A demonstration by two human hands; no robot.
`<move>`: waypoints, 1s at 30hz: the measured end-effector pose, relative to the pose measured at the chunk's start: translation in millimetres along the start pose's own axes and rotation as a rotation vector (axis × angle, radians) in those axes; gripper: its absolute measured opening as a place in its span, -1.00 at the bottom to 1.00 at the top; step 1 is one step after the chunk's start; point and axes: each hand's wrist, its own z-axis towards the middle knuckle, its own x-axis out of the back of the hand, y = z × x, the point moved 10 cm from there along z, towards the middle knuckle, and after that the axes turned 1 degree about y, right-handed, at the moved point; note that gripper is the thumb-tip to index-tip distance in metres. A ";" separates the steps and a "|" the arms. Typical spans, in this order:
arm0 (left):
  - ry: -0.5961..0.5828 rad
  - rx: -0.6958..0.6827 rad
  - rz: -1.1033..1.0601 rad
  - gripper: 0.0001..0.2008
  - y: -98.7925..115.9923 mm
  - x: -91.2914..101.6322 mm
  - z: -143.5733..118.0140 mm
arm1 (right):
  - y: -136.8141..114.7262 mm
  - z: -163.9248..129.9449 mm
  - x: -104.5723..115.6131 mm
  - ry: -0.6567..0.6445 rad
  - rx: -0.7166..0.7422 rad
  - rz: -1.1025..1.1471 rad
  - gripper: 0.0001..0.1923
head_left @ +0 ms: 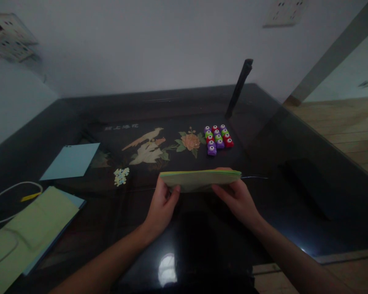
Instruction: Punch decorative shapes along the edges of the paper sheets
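A stack of yellow and green paper sheets is held up over the near middle of the dark table, its top edge toward the far side. My left hand grips the left end, thumb on the near face and fingers behind. At the right end, my right hand pinches the stack in the same way. The fingers behind the paper are mostly hidden. Beyond the sheets lies a group of small purple, red and green pieces with eye-like white dots. A small cluster of pale flower-like pieces rests to the left.
The glossy black table has a bird-and-flower picture on its top. Light blue paper, pale green sheets and a white cable lie left. A dark upright stick stands at the back; a dark flat object lies right.
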 end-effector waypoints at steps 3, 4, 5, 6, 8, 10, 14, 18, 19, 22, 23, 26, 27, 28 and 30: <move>-0.009 -0.022 0.035 -0.81 0.6 -0.6 -2.9 | 0.9 -0.9 0.5 0.021 0.003 -0.011 -0.79; -0.010 -0.034 0.045 -0.82 2.4 -1.0 -3.7 | -0.3 -1.2 0.3 0.022 0.007 -0.028 -0.81; -0.014 -0.046 0.052 -0.83 4.3 -1.9 -4.2 | -1.8 -1.3 0.2 0.023 0.012 -0.044 -0.83; -0.021 -0.058 0.059 -0.83 6.5 -3.2 -4.5 | -3.1 -1.4 0.3 0.023 0.016 -0.058 -0.84; -0.031 -0.087 0.076 -0.80 11.6 -5.4 -3.8 | -4.6 -1.1 0.5 0.019 0.022 -0.077 -0.81; -0.029 -0.144 0.098 -0.72 20.5 -4.9 -1.6 | -4.9 -0.8 0.7 0.013 0.032 -0.097 -0.79; -0.001 -0.427 0.172 -0.36 58.1 4.3 1.1 | -6.3 -0.6 3.9 0.030 0.068 -0.132 -0.74; -0.088 -0.721 0.513 -0.34 90.8 -3.4 -6.0 | -5.1 0.0 3.7 0.022 0.067 -0.139 -0.74; -0.106 -0.750 0.595 -0.37 93.8 -5.8 -7.0 | -4.8 0.1 3.1 0.018 0.067 -0.136 -0.74; -0.119 -0.763 0.687 -0.43 97.1 -7.1 -7.5 | -5.0 0.0 1.9 0.018 0.069 -0.131 -0.73; -0.117 -0.765 0.684 -0.44 97.7 -6.8 -7.9 | -6.1 -0.4 2.0 0.026 0.072 -0.123 -0.69; -0.120 -0.770 0.686 -0.44 96.7 -7.0 -9.3 | -20.0 -3.2 9.6 0.110 0.163 -0.107 -0.45; -0.120 -0.771 0.685 -0.44 96.1 -6.7 -9.5 | -29.2 -5.5 13.7 0.150 0.234 -0.121 -0.38; -0.118 -0.770 0.684 -0.44 95.4 -6.2 -9.6 | -39.0 -8.3 16.7 0.181 0.311 -0.159 -0.34; -0.119 -0.765 0.686 -0.44 93.7 -5.5 -9.3 | -54.5 -13.3 18.4 0.201 0.431 -0.276 -0.36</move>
